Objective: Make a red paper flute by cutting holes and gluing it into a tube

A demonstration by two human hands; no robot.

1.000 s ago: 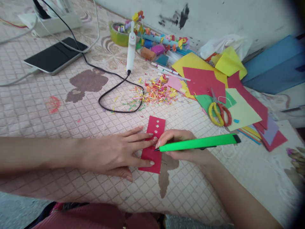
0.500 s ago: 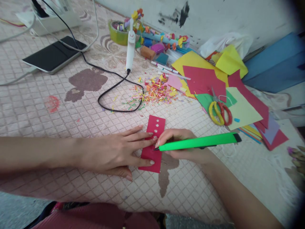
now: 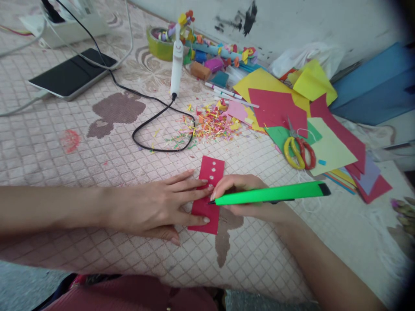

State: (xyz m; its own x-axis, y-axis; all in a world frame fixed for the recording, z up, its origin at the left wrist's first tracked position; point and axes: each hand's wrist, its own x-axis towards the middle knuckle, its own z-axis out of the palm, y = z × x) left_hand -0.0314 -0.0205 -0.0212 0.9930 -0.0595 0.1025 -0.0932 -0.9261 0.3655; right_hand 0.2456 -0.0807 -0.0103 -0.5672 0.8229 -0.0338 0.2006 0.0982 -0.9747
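A narrow red paper strip (image 3: 207, 218) lies on the patterned tablecloth in front of me, with a row of small round holes towards its far end. Pressed flat with fingers spread, my left hand (image 3: 158, 205) rests partly on the strip and partly on the cloth. My right hand (image 3: 246, 192) grips a bright green pen (image 3: 275, 193) with a black end. Its dark tip touches the red paper just below the holes, between the fingers of my left hand. The pen leans far over to the right.
Beyond the strip lie colourful paper scraps (image 3: 214, 123) and a white glue gun (image 3: 177, 69) with a looping black cord. Scissors (image 3: 298, 153) sit on coloured paper sheets (image 3: 279, 108) at the right. At the left are a tablet (image 3: 73, 74) and a power strip (image 3: 68, 32).
Hardly anything differs. The green pen's far end has shifted very slightly, while both hands keep their places on the strip.
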